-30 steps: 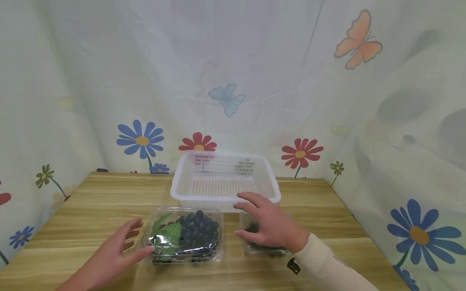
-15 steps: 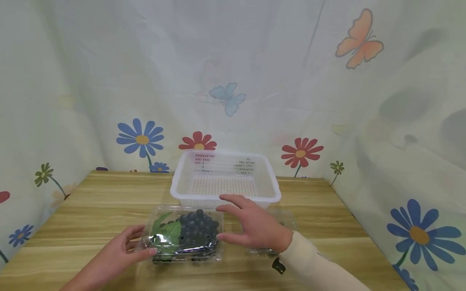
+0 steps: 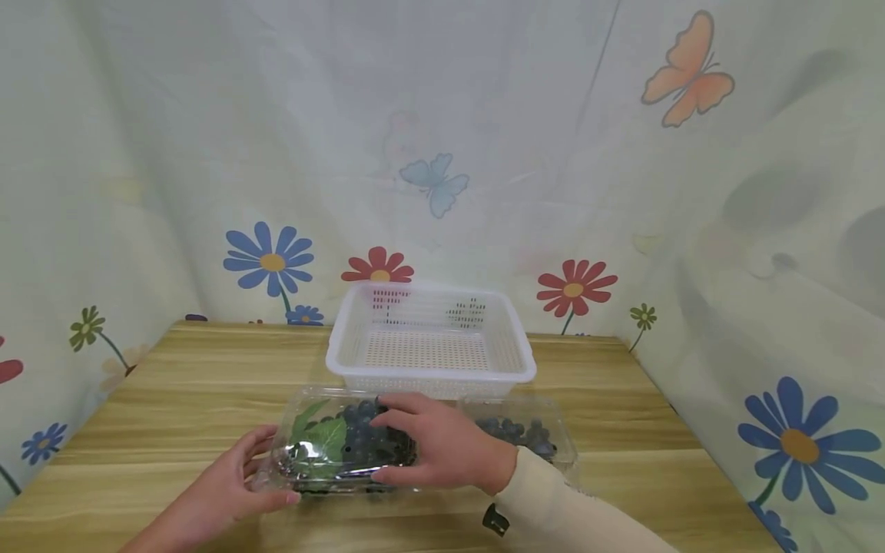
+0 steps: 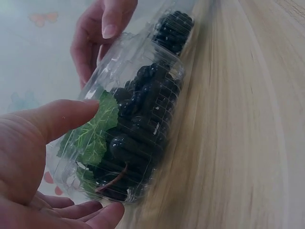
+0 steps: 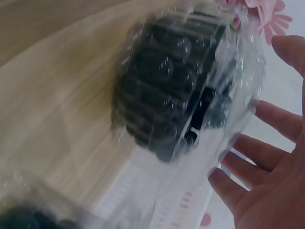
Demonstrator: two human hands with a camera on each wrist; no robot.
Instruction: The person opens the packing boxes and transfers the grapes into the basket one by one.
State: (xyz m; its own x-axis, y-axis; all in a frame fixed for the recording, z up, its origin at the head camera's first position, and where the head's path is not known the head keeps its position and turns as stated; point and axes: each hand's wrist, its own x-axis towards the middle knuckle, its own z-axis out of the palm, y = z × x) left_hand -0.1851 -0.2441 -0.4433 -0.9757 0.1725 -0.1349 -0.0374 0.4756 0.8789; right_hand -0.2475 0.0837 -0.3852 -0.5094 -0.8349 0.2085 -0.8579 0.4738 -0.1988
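A clear plastic clamshell box point(image 3: 325, 461) of dark grapes point(image 4: 138, 119) with a green leaf point(image 3: 325, 438) sits on the wooden table. My left hand point(image 3: 235, 484) spans its left end, thumb at the front corner and fingers at the far side. In the left wrist view, the thumb point(image 4: 66, 117) overlaps the lid and the fingertips point(image 4: 107, 214) are right at the box's end. From the right, my right hand point(image 3: 449, 445) reaches over the lid, fingers spread and extended; the right wrist view shows its fingertips right at the plastic.
A second clear box point(image 3: 567, 430) with dark grapes point(image 3: 515, 432) stands just right of the first, partly behind my right arm. A white perforated plastic basket point(image 3: 429, 375) stands behind both boxes. A flowered curtain point(image 3: 442, 115) closes off the back and sides.
My right hand has moved left from above the second box to the right part of the first one. My left hand has come in closer round the left end.
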